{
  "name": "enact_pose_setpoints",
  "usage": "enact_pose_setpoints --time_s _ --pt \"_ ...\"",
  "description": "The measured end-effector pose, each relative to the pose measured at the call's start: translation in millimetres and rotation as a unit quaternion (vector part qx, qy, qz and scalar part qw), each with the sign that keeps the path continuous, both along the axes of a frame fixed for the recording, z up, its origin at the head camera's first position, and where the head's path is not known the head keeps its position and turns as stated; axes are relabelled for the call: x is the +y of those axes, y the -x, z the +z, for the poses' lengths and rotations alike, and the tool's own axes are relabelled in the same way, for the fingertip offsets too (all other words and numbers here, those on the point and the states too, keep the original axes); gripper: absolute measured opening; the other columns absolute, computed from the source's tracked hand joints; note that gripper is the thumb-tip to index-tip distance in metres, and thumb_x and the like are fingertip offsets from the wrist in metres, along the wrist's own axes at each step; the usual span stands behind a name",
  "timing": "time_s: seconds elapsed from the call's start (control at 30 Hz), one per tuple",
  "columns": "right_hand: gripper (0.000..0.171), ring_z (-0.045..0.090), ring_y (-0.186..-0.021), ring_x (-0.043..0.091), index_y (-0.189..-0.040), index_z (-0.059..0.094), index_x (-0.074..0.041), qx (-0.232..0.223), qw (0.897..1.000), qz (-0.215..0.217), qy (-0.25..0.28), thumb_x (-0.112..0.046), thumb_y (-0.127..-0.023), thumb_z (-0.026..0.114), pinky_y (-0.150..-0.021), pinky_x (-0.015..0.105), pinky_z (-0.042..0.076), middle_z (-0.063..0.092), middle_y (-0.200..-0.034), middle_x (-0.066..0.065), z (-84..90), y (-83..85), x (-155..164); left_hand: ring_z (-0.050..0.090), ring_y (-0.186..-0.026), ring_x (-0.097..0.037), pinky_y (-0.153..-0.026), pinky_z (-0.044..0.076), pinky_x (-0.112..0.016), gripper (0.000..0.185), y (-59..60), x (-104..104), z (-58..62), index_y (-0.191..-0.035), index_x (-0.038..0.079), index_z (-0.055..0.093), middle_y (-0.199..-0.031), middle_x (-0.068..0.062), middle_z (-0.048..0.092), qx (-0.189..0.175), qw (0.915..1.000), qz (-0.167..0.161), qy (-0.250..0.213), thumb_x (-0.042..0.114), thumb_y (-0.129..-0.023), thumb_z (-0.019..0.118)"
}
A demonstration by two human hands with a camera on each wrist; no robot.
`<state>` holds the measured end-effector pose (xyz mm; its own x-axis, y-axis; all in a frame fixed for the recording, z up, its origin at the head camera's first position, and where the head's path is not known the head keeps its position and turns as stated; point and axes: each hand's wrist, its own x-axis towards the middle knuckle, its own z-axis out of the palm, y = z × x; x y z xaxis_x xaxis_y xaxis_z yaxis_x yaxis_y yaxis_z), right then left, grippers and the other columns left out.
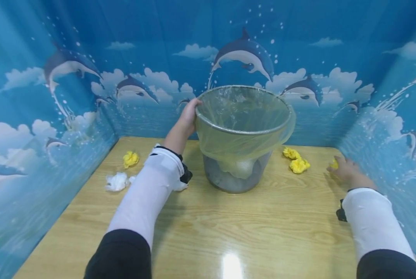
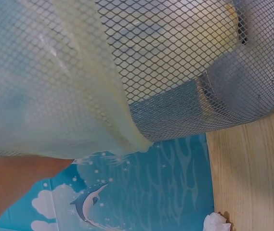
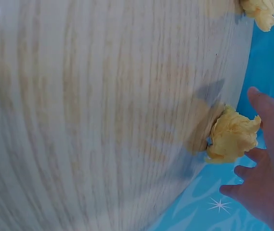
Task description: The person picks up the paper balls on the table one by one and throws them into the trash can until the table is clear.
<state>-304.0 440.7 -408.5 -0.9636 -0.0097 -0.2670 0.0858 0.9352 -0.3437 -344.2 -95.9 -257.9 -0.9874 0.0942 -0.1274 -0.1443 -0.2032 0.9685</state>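
A grey wire-mesh wastebasket, lined with a translucent pale yellow bag, stands on the table. My left hand grips its rim at the left side; in the left wrist view the mesh and the bag's hem fill most of the picture. Far to the right, my right hand reaches to a crumpled yellow paper ball. Its thumb and fingers are spread around the ball, the thumb tip standing off from it. Two more crumpled yellow paper balls lie between that hand and the basket.
On the left of the wooden table lie another yellow paper ball and crumpled white paper, partly beside my left sleeve. A blue dolphin-print curtain encloses the table at the back and both sides.
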Motion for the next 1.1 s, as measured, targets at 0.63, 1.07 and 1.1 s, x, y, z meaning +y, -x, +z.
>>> enact_pose_setpoints --time_s 0.63,1.07,1.1 --pt "0.073 0.027 -0.120 0.066 -0.144 0.023 0.014 -0.008 0.995 0.058 -0.075 -0.040 -0.098 0.044 -0.094 0.074 0.031 0.025 -0.133 0.049 -8.6 0.9 -8.9 0.050 -0.092 -0.015 -0.080 0.042 -0.029 0.044 1.2 1.1 1.9 -0.143 0.015 0.039 -0.137 -0.003 0.043 0.002 1.0000 -0.004 -0.007 0.026 -0.100 0.037" --pt "0.057 0.031 -0.119 0.065 -0.138 0.033 0.015 -0.019 0.994 0.073 -0.080 -0.026 -0.099 0.045 -0.093 0.072 0.034 0.030 -0.130 0.049 -4.9 -1.7 -12.0 0.050 -0.092 -0.016 -0.081 0.042 -0.029 0.046 1.0 -0.3 0.5 -0.145 0.015 0.038 -0.132 -0.003 0.043 -0.003 0.9999 0.001 -0.011 0.028 -0.100 0.038" --pt "0.057 0.032 -0.119 0.065 -0.137 0.033 0.015 -0.020 0.994 0.072 -0.081 -0.026 -0.099 0.045 -0.093 0.072 0.034 0.030 -0.130 0.049 -4.9 -2.5 -12.1 0.050 -0.092 -0.016 -0.081 0.042 -0.029 0.046 1.1 -0.1 0.2 -0.144 0.014 0.038 -0.130 -0.003 0.044 -0.003 0.9999 0.000 -0.012 0.028 -0.100 0.038"
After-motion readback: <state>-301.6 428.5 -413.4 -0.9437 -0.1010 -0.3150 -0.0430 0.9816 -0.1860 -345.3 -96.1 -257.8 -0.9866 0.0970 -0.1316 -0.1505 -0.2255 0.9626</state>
